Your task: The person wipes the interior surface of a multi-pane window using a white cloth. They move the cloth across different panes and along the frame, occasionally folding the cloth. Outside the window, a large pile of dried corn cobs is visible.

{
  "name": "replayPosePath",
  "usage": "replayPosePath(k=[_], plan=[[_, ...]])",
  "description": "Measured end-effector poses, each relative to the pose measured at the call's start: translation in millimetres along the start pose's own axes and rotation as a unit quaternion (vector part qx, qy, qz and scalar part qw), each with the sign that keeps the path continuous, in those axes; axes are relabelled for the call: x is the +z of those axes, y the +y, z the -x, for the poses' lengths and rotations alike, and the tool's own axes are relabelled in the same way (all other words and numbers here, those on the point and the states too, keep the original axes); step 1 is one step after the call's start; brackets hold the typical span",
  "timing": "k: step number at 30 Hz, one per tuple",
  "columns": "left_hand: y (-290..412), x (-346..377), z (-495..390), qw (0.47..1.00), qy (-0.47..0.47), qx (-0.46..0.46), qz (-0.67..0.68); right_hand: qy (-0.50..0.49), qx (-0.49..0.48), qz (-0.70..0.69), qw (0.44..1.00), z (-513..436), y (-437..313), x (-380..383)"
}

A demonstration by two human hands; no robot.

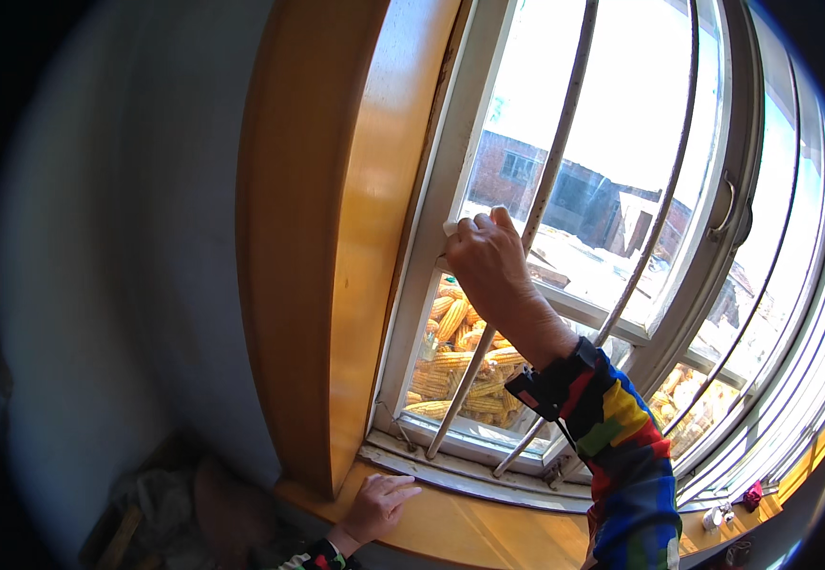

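Observation:
My right hand [487, 260] is raised to the left side of the window frame [448, 171], its fingers closed on a white cloth or paper [450, 228] that shows only at the edges. It is beside a metal window bar [561, 128], against the lower left of the upper glass pane [509, 135]. A small black device is strapped at the wrist, above a multicoloured sleeve. My left hand [375, 507] rests on the wooden windowsill [469, 516] at the bottom, fingers apart, holding nothing.
Several vertical bars cross the window, with a curved handle [725, 206] on the sash. Corn cobs [455, 320] lie piled outside, before a brick building. At the sill's right stand a small white container [712, 519] and a dark red item [752, 496]. Wooden trim [341, 214] borders the window.

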State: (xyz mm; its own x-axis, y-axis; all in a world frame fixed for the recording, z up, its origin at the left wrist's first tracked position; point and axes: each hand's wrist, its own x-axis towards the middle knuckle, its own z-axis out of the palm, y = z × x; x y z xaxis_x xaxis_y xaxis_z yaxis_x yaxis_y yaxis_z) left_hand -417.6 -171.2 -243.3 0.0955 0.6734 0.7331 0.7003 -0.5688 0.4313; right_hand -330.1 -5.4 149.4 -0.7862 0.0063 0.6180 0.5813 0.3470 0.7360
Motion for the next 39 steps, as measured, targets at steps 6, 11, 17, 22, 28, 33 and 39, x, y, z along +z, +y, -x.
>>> replayPosePath(k=[6,11,17,22,28,33,39], plan=[[-2.2,0.4,-0.8,0.999,-0.017,-0.027,-0.029,0.004,0.021,0.000,1.000,-14.5,16.9,-4.9],[0.1,-3.4,-1.1,0.999,-0.025,-0.038,-0.027,0.095,0.116,0.013,0.989,-46.4,56.0,-7.9],[1.5,-3.9,-0.1,0.998,-0.035,-0.047,-0.014,0.048,0.126,-0.030,0.990,-15.8,3.2,3.3],[-0.4,-2.7,0.4,0.998,-0.036,-0.042,-0.007,-0.058,0.065,-0.073,0.993,3.6,-7.6,-6.3],[-5.0,-1.9,1.7,0.997,-0.047,-0.056,-0.004,0.049,0.113,0.043,0.991,-26.0,27.7,-7.2],[-4.0,-0.5,1.7,0.996,-0.051,-0.073,0.000,0.065,0.113,-0.042,0.991,-27.3,22.5,-1.8],[-2.9,-1.2,2.6,0.997,-0.040,-0.057,0.016,-0.042,0.033,-0.103,0.993,3.9,-4.1,-7.5]])
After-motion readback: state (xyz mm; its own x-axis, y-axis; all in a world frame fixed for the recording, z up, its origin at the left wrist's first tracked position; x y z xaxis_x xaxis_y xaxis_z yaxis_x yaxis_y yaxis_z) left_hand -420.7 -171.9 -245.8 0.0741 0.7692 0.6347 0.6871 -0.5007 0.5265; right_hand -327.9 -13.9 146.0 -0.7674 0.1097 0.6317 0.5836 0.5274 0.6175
